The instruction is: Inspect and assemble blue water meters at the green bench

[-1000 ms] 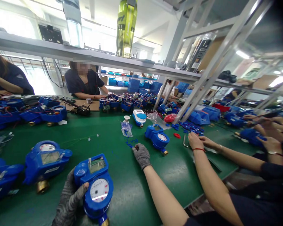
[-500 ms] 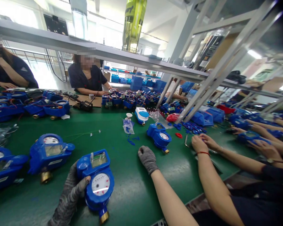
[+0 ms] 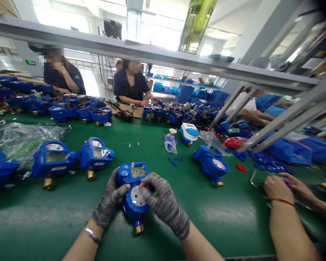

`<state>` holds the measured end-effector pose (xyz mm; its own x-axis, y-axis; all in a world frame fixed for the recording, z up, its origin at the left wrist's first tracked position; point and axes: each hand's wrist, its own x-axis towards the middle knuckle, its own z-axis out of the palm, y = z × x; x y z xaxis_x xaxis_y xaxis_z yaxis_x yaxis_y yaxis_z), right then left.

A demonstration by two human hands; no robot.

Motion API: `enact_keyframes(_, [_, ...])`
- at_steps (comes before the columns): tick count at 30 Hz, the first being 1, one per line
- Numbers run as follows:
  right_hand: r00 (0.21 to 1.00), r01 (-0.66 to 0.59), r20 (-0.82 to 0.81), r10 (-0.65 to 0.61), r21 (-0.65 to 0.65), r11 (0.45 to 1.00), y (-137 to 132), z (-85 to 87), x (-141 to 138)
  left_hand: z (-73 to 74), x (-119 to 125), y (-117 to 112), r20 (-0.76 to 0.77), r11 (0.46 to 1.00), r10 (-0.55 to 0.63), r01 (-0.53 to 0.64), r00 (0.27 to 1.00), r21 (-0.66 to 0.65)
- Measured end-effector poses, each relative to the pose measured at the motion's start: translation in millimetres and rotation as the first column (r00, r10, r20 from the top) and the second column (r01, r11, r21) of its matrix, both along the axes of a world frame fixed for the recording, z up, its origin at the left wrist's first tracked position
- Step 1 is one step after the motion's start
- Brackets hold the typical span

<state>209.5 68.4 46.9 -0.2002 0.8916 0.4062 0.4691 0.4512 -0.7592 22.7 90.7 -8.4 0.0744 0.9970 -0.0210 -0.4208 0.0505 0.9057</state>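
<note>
A blue water meter [image 3: 134, 188] with a round white dial and a brass fitting lies on the green table [image 3: 70, 203] right in front of me. My left hand [image 3: 110, 197], in a grey knit glove, grips its left side with the thumb on top. My right hand [image 3: 159, 203], also gloved, is closed over its right side, fingertips by the dial. Two more blue meters [image 3: 96, 154] [image 3: 53, 161] stand to the left, and another blue meter [image 3: 213, 165] lies to the right.
A co-worker's bare hands [image 3: 285, 186] work at the right edge. Two people sit across the table behind rows of blue meters [image 3: 174, 116]. A clear plastic bag [image 3: 24, 139] lies at the left, a small bag [image 3: 170, 143] and a white-blue meter [image 3: 189, 133] in the middle. Slanted metal struts [image 3: 285, 119] cross the right.
My right hand has come back from the small blue parts mid-table and closed on the meter beside my left hand. My view has swung left.
</note>
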Motion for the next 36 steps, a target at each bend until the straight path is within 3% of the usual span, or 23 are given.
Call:
enact_keyframes(5, [0.982,-0.002,0.186,-0.026,0.147,0.989,2.7,-5.2,-31.0,0.7,-3.1,-1.8,0.012,1.000,0.018,-0.018,1.000,0.009])
enact_keyframes(15, [0.962,0.050,0.256,-0.094,0.171,0.984,1.0,-12.0,-42.2,1.4,-0.5,-3.4,0.003,0.992,0.126,-0.126,0.992,0.003])
enact_keyframes(23, [0.885,-0.120,0.466,-0.002,0.232,0.965,-3.5,0.5,-35.7,6.7,-1.2,-4.4,-0.019,0.990,0.138,-0.138,0.990,0.001])
enact_keyframes(28, [0.925,-0.087,0.381,0.008,0.190,0.978,-2.3,-2.3,-37.4,5.7,-0.6,-4.2,-0.016,0.990,0.141,-0.141,0.990,0.005])
enact_keyframes(36, [0.932,0.095,0.324,-0.161,0.212,0.973,-0.7,-9.5,-53.4,5.5,-0.8,-5.7,-0.021,0.987,0.160,-0.161,0.987,-0.013])
